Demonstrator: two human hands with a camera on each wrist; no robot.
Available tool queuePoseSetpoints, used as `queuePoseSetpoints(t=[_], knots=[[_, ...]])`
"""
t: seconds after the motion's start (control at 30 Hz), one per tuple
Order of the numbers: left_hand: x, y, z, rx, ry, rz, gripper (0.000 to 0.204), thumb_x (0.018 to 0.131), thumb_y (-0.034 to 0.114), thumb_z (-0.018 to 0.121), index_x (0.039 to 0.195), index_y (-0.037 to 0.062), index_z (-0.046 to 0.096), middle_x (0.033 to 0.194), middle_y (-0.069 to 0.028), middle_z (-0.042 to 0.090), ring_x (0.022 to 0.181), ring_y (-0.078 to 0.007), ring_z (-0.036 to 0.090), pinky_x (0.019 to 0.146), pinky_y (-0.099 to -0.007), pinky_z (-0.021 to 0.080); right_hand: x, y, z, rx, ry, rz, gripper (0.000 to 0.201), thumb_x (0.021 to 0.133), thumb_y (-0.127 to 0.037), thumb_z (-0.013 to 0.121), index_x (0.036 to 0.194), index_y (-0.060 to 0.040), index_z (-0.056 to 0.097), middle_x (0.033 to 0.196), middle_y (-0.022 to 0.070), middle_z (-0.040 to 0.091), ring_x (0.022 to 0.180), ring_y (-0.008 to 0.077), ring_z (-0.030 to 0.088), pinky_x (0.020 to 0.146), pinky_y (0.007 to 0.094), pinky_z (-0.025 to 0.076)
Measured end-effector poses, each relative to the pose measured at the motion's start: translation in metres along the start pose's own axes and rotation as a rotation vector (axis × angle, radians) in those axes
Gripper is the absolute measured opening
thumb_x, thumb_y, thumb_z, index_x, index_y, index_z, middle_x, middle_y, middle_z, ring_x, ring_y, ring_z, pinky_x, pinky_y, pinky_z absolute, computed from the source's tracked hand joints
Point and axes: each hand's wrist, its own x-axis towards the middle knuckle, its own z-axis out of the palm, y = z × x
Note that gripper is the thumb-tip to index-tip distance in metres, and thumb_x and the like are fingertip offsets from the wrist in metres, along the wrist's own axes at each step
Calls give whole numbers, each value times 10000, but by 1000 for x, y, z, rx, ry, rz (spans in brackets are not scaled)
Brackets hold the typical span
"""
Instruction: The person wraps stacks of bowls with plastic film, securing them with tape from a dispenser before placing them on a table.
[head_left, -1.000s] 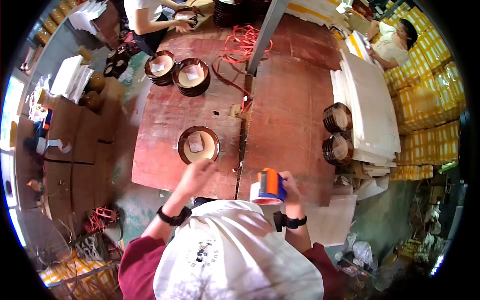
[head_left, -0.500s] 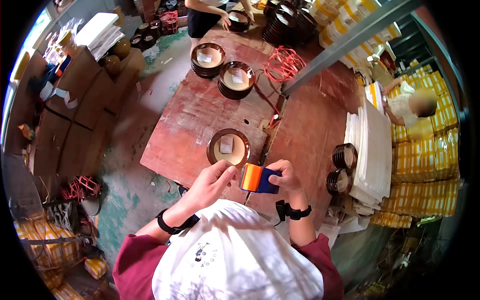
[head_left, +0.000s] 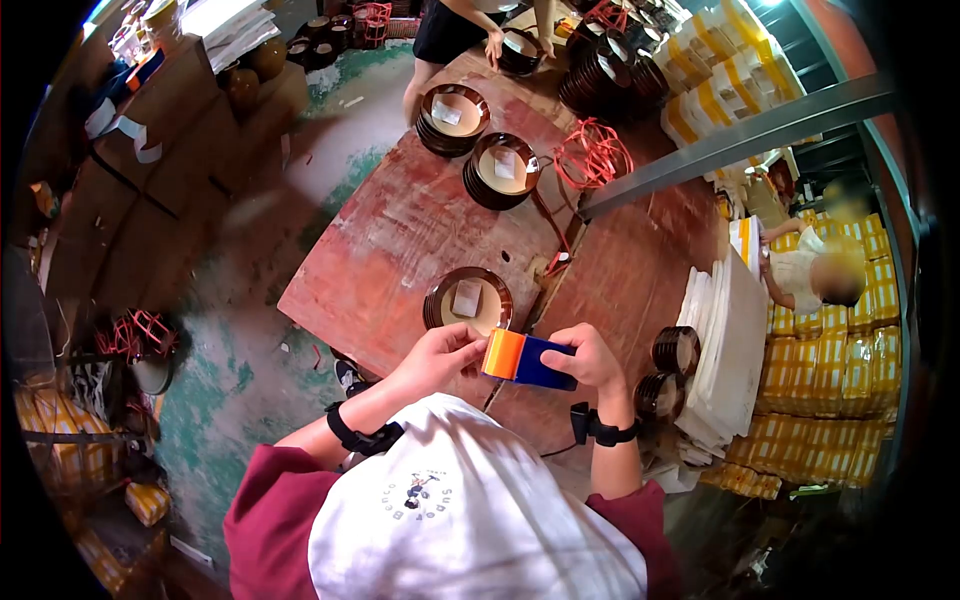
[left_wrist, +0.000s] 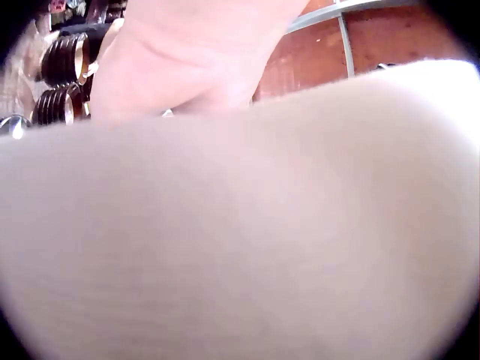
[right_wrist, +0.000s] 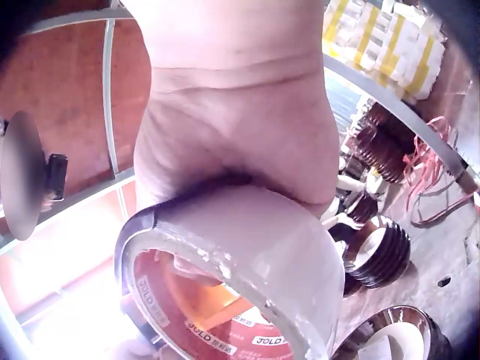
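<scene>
Clasping the tape dispenser (head_left: 530, 361) in my right grip (head_left: 592, 358), long axis crosswise, orange end (head_left: 502, 354) toward my left grip (head_left: 440, 358), whose hold I cannot tell; core (right_wrist: 202, 336) reads "JOLD".

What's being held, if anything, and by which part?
Tape dispenser, held by its blue end in the right grip. The left grip is at the orange end; whether it pinches anything can't be told.

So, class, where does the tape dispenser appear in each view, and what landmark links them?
Head: the tape dispenser, right of and below centre, in the right hand.
Left wrist: not visible.
Right wrist: large, bottom centre.
Shared landmark: stacked brown bowls, upper centre, upper left, lower right respectively; matching stacks uncertain.
</scene>
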Motion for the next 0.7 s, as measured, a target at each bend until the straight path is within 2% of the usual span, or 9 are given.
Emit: queuePoseSetpoints(t=[0.03,0.13,0.37,0.47,0.57,0.67,0.7], knots=[[1,2,2,-1,56,-7,189,1058,146,582,989,-21,634,834,-11,651,744,-84,602,688,-259,514,0,-1,1,-4,0,8,487,912,-386,761,687,9,587,605,-39,450,608,42,426,525,270,359],[5,-1,0,185,178,24,202,1049,133,593,960,-43,631,795,-27,650,719,-87,598,661,-265,511,2,-6,5,-21,30,42,481,911,-384,765,701,16,602,604,-35,470,611,42,440,530,269,372],[9,20,-6,439,188,-6,102,1003,27,607,935,-47,604,774,-24,613,722,-92,573,639,-278,483,-3,-4,16,-97,79,50,486,891,-395,797,726,28,624,584,21,475,605,53,442,529,290,401],[14,11,-13,392,135,-12,95,1000,27,601,933,-40,607,776,-28,610,716,-88,561,626,-280,468,-4,-5,17,-120,83,37,542,886,-433,796,688,10,554,589,15,445,602,59,427,526,289,389],[8,20,-9,414,144,-71,130,994,48,593,926,-60,620,751,-63,625,705,-94,548,624,-301,468,-5,-8,16,-183,62,33,515,880,-405,807,696,15,572,577,16,448,590,60,432,520,287,390],[0,-2,-14,375,150,-78,158,1001,88,622,938,-57,626,760,-63,636,712,-91,563,635,-301,485,-5,-5,27,-108,72,77,478,870,-387,817,746,39,638,579,69,506,590,60,460,532,307,427],[-2,-19,-19,324,147,-97,189,1009,128,640,968,-57,639,776,-53,649,722,-83,579,647,-294,500,-6,9,29,-133,25,130,442,873,-361,817,768,37,656,587,64,536,596,58,489,543,298,443]])
